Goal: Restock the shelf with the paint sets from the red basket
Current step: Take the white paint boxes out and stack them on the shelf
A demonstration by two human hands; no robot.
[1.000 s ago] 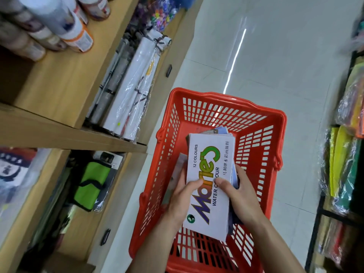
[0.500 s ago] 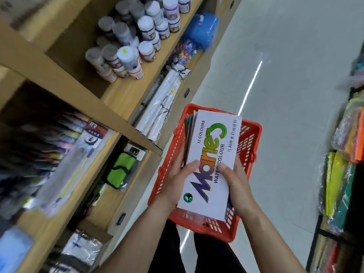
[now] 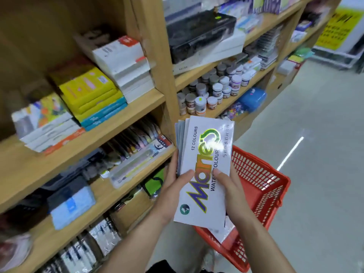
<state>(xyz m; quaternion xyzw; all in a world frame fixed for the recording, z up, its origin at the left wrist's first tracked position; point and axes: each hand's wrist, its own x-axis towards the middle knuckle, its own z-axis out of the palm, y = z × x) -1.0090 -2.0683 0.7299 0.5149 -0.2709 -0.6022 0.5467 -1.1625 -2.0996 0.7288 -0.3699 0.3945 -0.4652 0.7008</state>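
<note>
I hold a stack of white water colour paint sets (image 3: 204,154), the top box printed with "12 COLOURS". My left hand (image 3: 173,192) grips the stack's left side with the thumb on top. My right hand (image 3: 230,190) grips its right side, thumb on the cover. The red basket (image 3: 262,186) stands on the floor below and right of the stack, with another white box showing in it. The wooden shelf (image 3: 122,115) is at my left, at about the stack's height.
The shelves hold stacked boxes and books (image 3: 92,91), paint jars (image 3: 212,89), marker packs (image 3: 136,152) and a black case (image 3: 199,30). The grey aisle floor (image 3: 319,164) stretches to the right. A yellow sign (image 3: 334,28) hangs far right.
Both hands have lifted the stack of paint sets up out of the basket. My view has swung up and left toward the shelf.
</note>
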